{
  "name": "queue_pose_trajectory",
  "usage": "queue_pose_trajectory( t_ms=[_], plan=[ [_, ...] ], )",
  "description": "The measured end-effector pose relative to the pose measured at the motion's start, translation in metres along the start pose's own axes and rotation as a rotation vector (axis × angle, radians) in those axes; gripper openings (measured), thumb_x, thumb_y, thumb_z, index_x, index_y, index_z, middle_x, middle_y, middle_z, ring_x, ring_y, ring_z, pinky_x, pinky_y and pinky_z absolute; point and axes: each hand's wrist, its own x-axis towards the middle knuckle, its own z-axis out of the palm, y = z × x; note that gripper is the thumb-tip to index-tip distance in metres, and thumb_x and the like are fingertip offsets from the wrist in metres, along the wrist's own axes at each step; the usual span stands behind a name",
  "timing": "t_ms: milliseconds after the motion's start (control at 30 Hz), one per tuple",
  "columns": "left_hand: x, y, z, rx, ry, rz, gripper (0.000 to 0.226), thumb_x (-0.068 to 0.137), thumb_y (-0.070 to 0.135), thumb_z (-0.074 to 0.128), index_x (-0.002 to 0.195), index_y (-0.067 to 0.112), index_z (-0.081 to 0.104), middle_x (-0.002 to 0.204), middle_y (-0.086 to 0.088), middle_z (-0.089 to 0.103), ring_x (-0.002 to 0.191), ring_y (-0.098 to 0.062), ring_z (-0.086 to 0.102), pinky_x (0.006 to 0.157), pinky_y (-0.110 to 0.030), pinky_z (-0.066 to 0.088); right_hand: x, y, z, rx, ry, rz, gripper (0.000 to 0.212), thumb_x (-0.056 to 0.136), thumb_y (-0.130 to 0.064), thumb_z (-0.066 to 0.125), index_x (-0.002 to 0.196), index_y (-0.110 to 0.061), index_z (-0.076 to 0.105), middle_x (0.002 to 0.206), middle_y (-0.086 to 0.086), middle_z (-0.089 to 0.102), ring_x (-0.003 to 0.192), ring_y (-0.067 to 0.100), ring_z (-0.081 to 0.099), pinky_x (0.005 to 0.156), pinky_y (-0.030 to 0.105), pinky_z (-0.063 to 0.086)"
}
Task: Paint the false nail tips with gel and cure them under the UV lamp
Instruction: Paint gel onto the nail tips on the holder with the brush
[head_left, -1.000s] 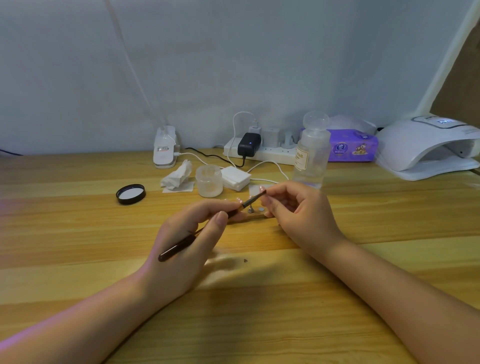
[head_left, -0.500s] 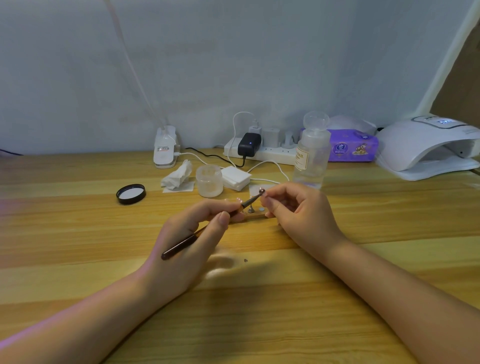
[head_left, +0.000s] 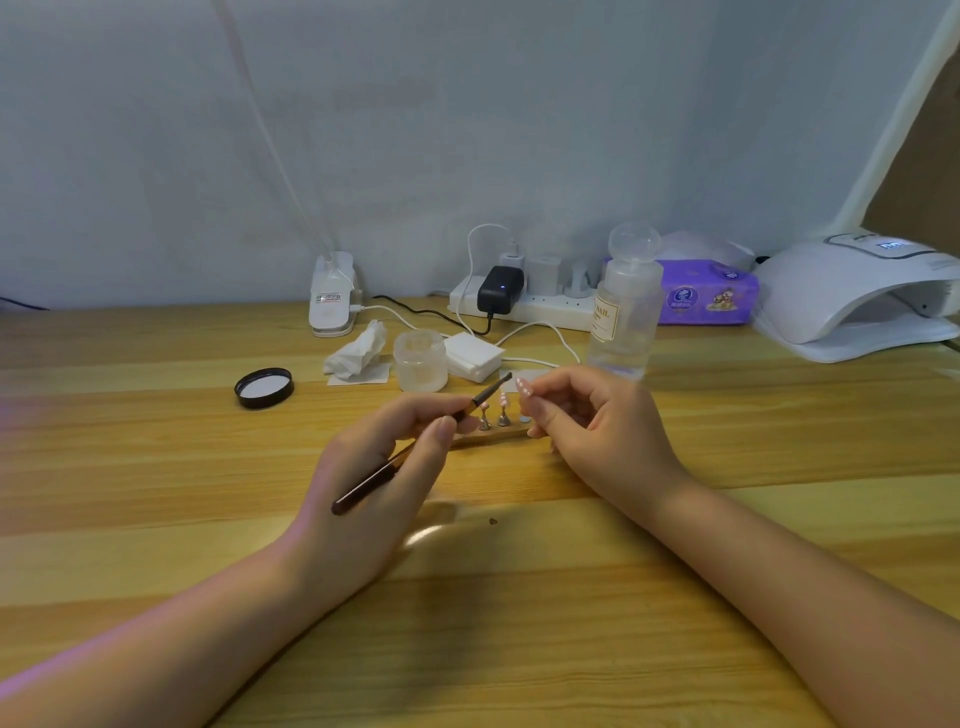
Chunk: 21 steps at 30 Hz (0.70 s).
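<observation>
1. Lying at the far left of the wooden counter (head_left: 156, 467) is a black jar lid (head_left: 264, 387), inside face up.
2. Behind it, near the wall, stands a small white device (head_left: 332, 293) with a cable, and a crumpled tissue (head_left: 358, 353) sits on a flat wipe just in front.
3. A frosted open jar (head_left: 420, 360) stands beside the tissue, with a stack of white pads (head_left: 474, 356) to its right.
4. The left hand (head_left: 374, 478) grips a dark brush (head_left: 415, 447), thumb and fingers (head_left: 441, 431) clamped on the shaft; the bristle end points up and right, apart from the nail tip.
5. Between the two hands a wooden strip (head_left: 488, 435) lies on the counter and carries small metal stands (head_left: 503, 413) topped with pink nail tips.
6. The right hand (head_left: 597, 431) pinches one nail tip (head_left: 523, 386), pink with white dots, between thumb and curled fingers (head_left: 550, 410), holding it above the strip, just right of the brush end.
7. At the back, a white power strip (head_left: 535, 306) holds a black adapter (head_left: 500, 289) and white plugs.
8. A clear pump bottle (head_left: 623, 312) stands behind the right hand, and a purple tissue pack (head_left: 711, 293) lies beyond it.
9. The white UV lamp (head_left: 857, 296) sits at the far right, well apart from the hands, its opening facing right and forward.
</observation>
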Motion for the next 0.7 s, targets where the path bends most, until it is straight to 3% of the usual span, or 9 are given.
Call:
queue_pose_trajectory(
  t_ms=[200,333,467,700],
  plan=[
    [-0.0006,-0.0013,0.0006,0.032,-0.021,0.034,0.027,0.095,0.03,0.057,0.121,0.03,0.063,0.111,0.019,0.07,0.105,-0.004,0.065,0.088,-0.012,0.047,0.0002,0.0012,0.0009,-0.011,0.037,-0.017,0.007,0.085,-0.006,0.069,0.09,-0.007,0.072,0.068,-0.013,0.064,0.062,-0.001,0.059,0.059,0.011,0.045],
    [-0.0024,-0.0011,0.0009,-0.004,-0.026,0.018,0.028,0.092,0.017,0.062,0.117,0.028,0.067,0.11,0.016,0.072,0.106,-0.006,0.066,0.089,-0.017,0.049,0.0007,0.0028,0.0011,-0.048,0.055,-0.022,0.008,0.084,-0.005,0.07,0.09,-0.01,0.073,0.071,-0.013,0.065,0.064,0.001,0.06,0.062,0.015,0.049],
    [-0.0034,0.0018,-0.0008,-0.039,-0.049,0.011,0.025,0.09,0.029,0.059,0.111,0.019,0.07,0.105,0.007,0.074,0.106,-0.015,0.068,0.092,-0.028,0.052,0.0013,0.0048,0.0007,-0.063,0.079,-0.008,0.012,0.084,-0.006,0.07,0.089,-0.016,0.072,0.071,-0.008,0.066,0.064,0.004,0.06,0.063,0.019,0.052],
    [-0.0019,0.0027,0.0001,0.02,-0.004,0.037,0.027,0.092,0.033,0.054,0.117,0.028,0.065,0.107,0.016,0.072,0.103,-0.008,0.066,0.088,-0.018,0.049,0.0017,0.0069,0.0008,-0.078,0.091,-0.022,0.007,0.084,-0.008,0.071,0.089,-0.014,0.073,0.074,-0.003,0.069,0.067,0.007,0.062,0.064,0.02,0.053]
  ],
)
